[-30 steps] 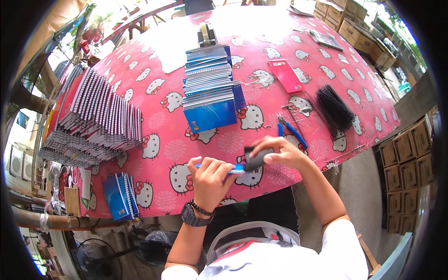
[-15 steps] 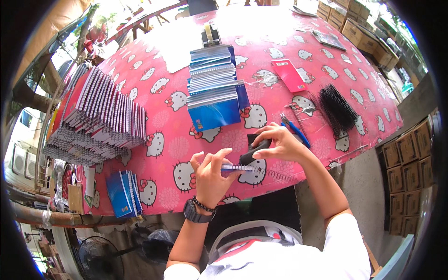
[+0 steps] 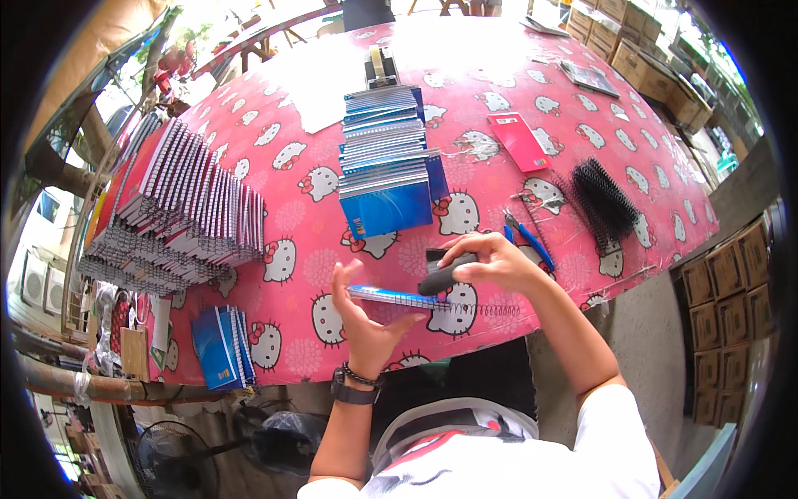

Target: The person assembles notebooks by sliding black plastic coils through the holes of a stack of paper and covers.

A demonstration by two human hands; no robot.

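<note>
A thin blue notebook lies in front of me with its punched edge toward me. A dark wire coil is partly threaded through that edge, and its loose end sticks out to the right. My left hand is at the notebook's left end, fingers and thumb spread apart, not pinching it. My right hand grips a black rounded hand-held tool just above the notebook's right end. Whether the tool touches the coil I cannot tell. Blue-handled cutting pliers lie beside my right hand.
Blue notebooks stand in a long row ahead, with a tape dispenser behind. A big stack of spiral notebooks is at left; several blue ones sit at the near-left edge. Black coils and a pink-red booklet lie right.
My left hand has loosened from the notebook and spread its fingers. The notebook now shows more of its blue cover. My right hand has shifted slightly left with the black tool.
</note>
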